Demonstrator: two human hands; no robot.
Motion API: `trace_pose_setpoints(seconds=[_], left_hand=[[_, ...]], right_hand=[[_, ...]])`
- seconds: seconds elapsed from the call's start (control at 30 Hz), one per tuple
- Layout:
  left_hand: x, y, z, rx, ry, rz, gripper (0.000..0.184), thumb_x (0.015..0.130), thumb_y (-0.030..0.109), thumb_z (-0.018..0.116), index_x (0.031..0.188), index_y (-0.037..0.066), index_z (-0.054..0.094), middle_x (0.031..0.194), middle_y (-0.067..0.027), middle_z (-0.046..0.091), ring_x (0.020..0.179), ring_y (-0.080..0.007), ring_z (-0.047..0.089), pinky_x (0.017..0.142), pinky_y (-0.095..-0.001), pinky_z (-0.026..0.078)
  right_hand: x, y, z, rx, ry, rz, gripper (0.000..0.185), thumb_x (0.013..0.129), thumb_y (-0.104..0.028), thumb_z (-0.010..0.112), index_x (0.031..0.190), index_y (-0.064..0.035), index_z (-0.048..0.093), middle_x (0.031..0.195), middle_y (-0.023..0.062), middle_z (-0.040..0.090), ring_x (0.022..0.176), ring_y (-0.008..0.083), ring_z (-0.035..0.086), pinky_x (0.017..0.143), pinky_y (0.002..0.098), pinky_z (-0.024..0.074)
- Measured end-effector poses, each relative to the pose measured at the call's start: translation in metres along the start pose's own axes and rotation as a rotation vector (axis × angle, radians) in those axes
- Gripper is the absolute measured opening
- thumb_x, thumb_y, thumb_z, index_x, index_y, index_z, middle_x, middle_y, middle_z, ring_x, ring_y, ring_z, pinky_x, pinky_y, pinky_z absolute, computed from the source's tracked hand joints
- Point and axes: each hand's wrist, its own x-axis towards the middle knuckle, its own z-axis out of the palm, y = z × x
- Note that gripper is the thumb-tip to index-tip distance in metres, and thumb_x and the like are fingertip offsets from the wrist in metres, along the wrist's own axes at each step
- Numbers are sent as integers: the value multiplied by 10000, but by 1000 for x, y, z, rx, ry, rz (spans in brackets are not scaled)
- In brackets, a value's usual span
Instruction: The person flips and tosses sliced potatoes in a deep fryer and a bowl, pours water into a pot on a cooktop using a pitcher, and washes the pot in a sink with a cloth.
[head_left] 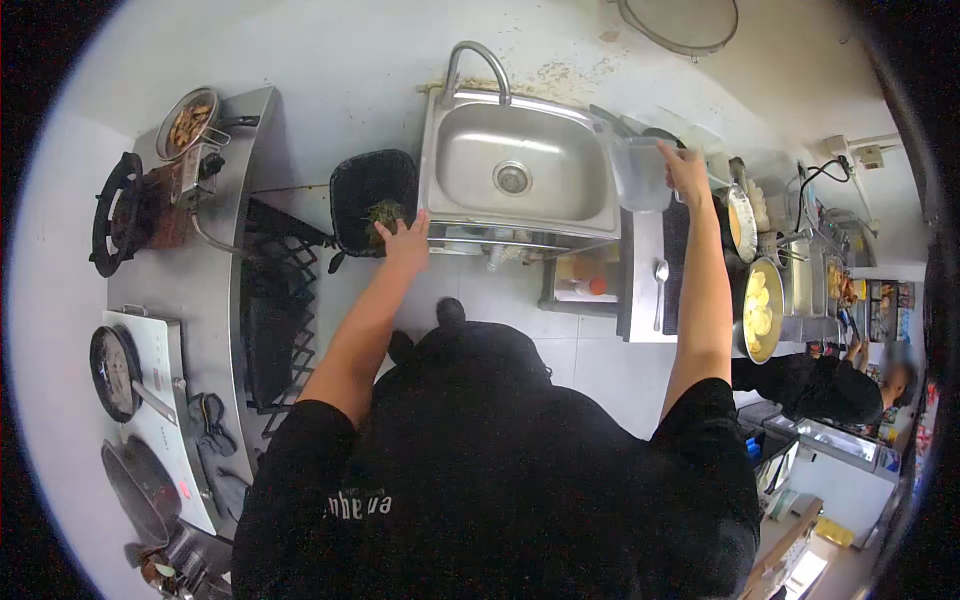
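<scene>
My left hand (404,245) is open, fingers spread, over the near right edge of a black bin (368,165). Green herb-like scraps (385,212) show just beyond its fingertips; whether they touch the hand I cannot tell. Off to the right, my right hand (686,174) is closed on a clear plastic jug (640,178), which is held beside the right rim of the steel sink (610,215). The jug looks see-through, and its handle is mostly hidden by my fingers.
A curved faucet (478,50) rises behind the sink. A spoon (660,295) lies on the right counter, near a bowl of pale yellow slices (762,312). Pans and burners occupy the left counter (215,290). A person in black (840,388) stands far right.
</scene>
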Motion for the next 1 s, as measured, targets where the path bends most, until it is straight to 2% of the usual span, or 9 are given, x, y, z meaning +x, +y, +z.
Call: trace_pose_setpoints(seconds=[0.07,0.17,0.23,0.27,0.37,0.57,0.83,0.9,1.0], left_hand=[[3,-1,3,5,4,-1,627,878,170,456,1470,125,254,1561,31,141,1360,-343,307,987,-778,81],[11,-3,12,1,20,4,628,877,171,444,1471,121,246,1558,25,156,1359,-347,309,984,-779,83],[9,-3,9,-8,32,6,627,878,171,435,1472,119,242,1556,21,164,1359,-349,308,983,-780,82],[8,-3,7,-8,17,7,625,879,166,428,1473,117,239,1556,16,166,1359,-350,308,985,-778,80],[7,-3,5,-6,9,13,622,881,151,414,1475,114,234,1556,9,165,1361,-351,304,990,-774,76],[9,-4,6,-10,-1,18,637,875,128,418,1480,111,217,1558,4,159,1366,-353,295,998,-767,74],[7,-5,3,-4,-7,22,646,874,130,426,1482,117,209,1560,8,148,1367,-344,299,998,-766,76],[7,-4,4,-9,-15,19,655,871,135,439,1483,122,205,1562,12,143,1369,-342,297,1001,-764,76],[9,-5,6,-14,-11,19,668,866,138,451,1485,128,201,1562,13,143,1371,-340,293,1004,-761,71]], right_hand=[[-15,0,-4,59,-36,18,483,837,-451,668,633,-34,536,530,12,471,421,102,443,388,263,347],[-41,-8,-7,-43,-67,35,487,843,-446,662,635,-23,541,528,17,474,418,105,442,393,264,351],[-51,-6,-6,-51,-175,68,426,811,-405,694,677,-11,603,541,6,477,440,109,443,407,269,346],[-54,-2,-3,-36,-199,57,479,838,-432,668,657,-3,557,541,24,484,429,103,450,394,269,352],[-60,7,-1,-176,-210,60,473,835,-426,674,679,9,573,556,27,493,430,102,449,396,267,357],[-77,0,0,-182,-218,52,454,829,-412,682,713,18,599,574,24,499,454,97,456,409,261,366],[-96,-32,-2,-94,-317,69,404,825,-370,693,705,2,589,598,16,504,499,98,468,459,257,390],[-100,-44,-2,-154,-339,24,416,802,-384,692,778,29,646,618,37,529,526,117,483,481,281,401],[-109,-70,7,-176,-382,-23,423,790,-385,696,789,36,652,629,52,555,565,136,521,523,288,425]])
